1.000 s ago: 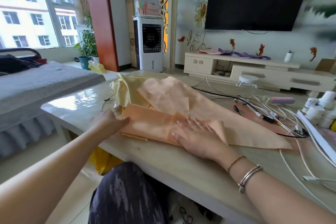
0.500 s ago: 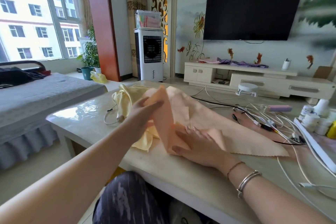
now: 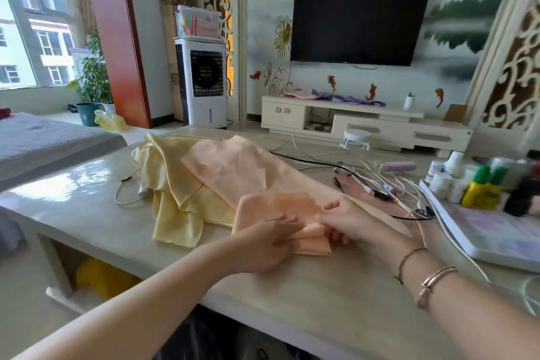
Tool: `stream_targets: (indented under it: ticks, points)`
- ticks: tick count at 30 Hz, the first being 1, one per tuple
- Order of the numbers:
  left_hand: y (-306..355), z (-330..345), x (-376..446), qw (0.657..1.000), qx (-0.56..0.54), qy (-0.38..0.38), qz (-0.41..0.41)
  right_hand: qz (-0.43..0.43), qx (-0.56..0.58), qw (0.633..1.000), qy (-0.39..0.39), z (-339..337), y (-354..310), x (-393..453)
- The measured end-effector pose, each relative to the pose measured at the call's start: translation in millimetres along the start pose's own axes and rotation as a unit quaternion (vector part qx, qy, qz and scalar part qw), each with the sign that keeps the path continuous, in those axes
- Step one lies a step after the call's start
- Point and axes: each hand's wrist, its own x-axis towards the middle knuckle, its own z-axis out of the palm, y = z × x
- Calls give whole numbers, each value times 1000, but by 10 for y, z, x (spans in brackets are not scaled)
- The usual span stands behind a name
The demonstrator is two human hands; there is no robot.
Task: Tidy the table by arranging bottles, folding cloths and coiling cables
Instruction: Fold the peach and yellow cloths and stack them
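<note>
A small orange cloth [image 3: 277,206] lies folded near the front edge of the pale table [image 3: 87,213]. My left hand [image 3: 268,242] holds its near left side, fingers on top and thumb against the lower layers. From the right, my right hand [image 3: 347,222] pinches the folded edge with curled fingers. Behind it spreads a larger peach cloth [image 3: 233,166], and a crumpled yellow cloth [image 3: 175,199] lies to the left. Tangled white and black cables [image 3: 380,184] sprawl on the right. Several small bottles [image 3: 482,190] stand at the far right.
A white board [image 3: 496,242] lies at the right edge under the bottles. A thin earphone wire [image 3: 125,193] loops left of the yellow cloth. A pink cylinder [image 3: 400,166] sits among the cables. A bed stands left of the table.
My left hand lifted the orange cloth's left side and brought it over to the right, laying it down as a fold. My right hand went from pressing flat to pinching the fold's edge.
</note>
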Motion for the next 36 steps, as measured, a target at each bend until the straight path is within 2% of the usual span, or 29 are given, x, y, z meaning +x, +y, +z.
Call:
stream_targets:
  ticks: [8,11,13,14,16,18,20,22,24,26,28,30,33,36]
  points:
    - [1,6,-64,996,-75,8,43,20,-77,997,18,-19,16,-50]
    - [76,24,-76,996,-72,38,41,8,-94,996,-6,-17,12,-91]
    - [187,22,-90,995,-45,64,60,-6,-24,1000,-1,-34,47,-135]
    - [224,21,-73,993,-45,82,71,-12,54,998,3,-75,50,-185]
    - [309,36,23,984,-60,126,113,-15,250,968,-9,-240,13,-345]
    - [479,51,161,977,-62,162,120,-40,373,927,11,-507,-9,-507]
    - [751,45,345,972,-75,205,88,-91,426,899,53,-807,13,-627]
    - [1108,43,554,958,-174,220,52,-117,396,903,116,-1152,157,-723]
    - [1471,65,762,924,-339,173,21,-118,338,916,180,-1448,364,-824]
    - [1830,160,932,868,-486,102,2,-114,314,916,221,-1706,654,-903]
    - [2208,320,1102,818,-574,45,-7,-76,327,918,210,-1967,996,-993]
    - [2508,518,1304,791,-611,10,-18,-34,335,923,187,-2158,1322,-1067]
    - [2974,865,1675,773,-631,-31,-53,-9,286,918,276,-2522,1767,-1160]
    - [3385,1165,2054,791,-602,-54,-94,12,214,905,367,-2976,2120,-1183]
